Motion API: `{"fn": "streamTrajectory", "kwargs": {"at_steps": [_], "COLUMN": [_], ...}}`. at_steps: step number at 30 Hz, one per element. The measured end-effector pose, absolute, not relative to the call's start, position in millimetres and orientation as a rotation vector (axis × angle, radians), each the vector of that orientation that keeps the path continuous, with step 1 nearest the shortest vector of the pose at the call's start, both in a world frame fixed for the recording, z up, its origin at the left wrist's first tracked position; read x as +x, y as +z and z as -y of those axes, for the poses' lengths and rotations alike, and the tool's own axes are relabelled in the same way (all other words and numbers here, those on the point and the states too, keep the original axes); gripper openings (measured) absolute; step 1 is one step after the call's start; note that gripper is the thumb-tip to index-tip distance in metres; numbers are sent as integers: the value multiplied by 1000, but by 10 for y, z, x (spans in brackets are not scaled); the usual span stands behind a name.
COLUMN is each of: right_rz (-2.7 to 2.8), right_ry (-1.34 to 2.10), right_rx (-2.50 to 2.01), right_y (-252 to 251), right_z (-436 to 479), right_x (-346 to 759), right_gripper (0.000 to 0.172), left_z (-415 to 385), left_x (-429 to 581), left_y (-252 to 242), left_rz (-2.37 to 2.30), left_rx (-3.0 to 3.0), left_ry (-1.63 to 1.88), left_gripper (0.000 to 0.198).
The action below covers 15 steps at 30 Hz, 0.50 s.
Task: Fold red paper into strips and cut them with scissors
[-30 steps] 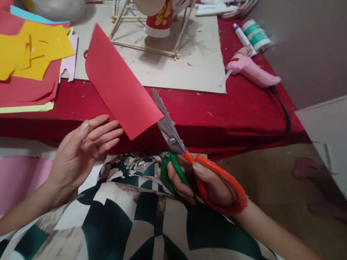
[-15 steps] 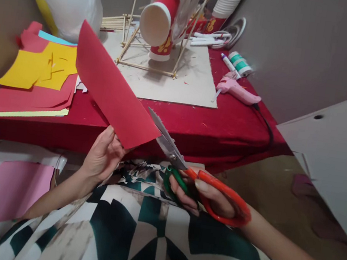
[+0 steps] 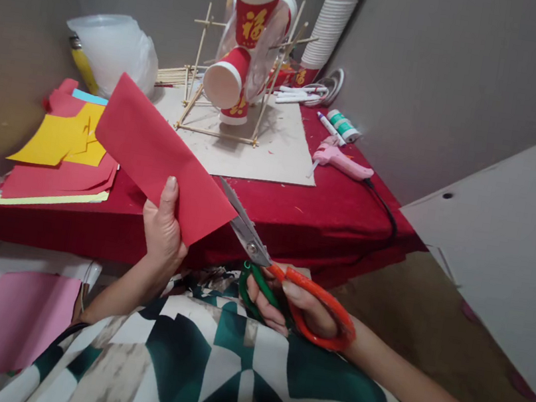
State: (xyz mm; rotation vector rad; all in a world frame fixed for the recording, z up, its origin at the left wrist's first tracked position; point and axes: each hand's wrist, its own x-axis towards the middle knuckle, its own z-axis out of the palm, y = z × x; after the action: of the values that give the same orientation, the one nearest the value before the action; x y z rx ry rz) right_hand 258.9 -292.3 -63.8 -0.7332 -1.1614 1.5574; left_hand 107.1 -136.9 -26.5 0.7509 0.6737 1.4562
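A long strip of red paper (image 3: 163, 158) is gripped at its lower edge by my left hand (image 3: 165, 233), thumb on top and fingers behind it. My right hand (image 3: 292, 305) has its fingers through the handles of the scissors (image 3: 251, 245), one loop orange-red and the other green. The scissor blades are parted, and the right end of the paper lies at them. Both hands are above my lap, in front of the table's edge.
On the red-covered table (image 3: 267, 204) stands a stick frame (image 3: 217, 134) with red paper cups (image 3: 254, 21) on a grey board (image 3: 263, 167). A pink glue gun (image 3: 347, 162) lies right, yellow paper (image 3: 59, 136) left. Pink paper (image 3: 18, 325) rests on a white surface below.
My left hand has shifted its hold, with the thumb now further up over the paper. The view has tilted up, showing more of the cups. The scissors stay at the paper's right end.
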Motion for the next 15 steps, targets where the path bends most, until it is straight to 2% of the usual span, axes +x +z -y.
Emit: {"fn": "streamTrajectory", "kwargs": {"at_steps": [15], "right_rz": [982], "right_ry": [1614], "right_rx": [-749], "right_y": [-677], "right_z": [2919], "right_x": [2533], "right_gripper": [50], "left_z": [1326], "left_x": [1144], "left_y": [-302], "left_rz": [-715], "left_rx": [774], "left_ry": [1450], "left_gripper": [35]}}
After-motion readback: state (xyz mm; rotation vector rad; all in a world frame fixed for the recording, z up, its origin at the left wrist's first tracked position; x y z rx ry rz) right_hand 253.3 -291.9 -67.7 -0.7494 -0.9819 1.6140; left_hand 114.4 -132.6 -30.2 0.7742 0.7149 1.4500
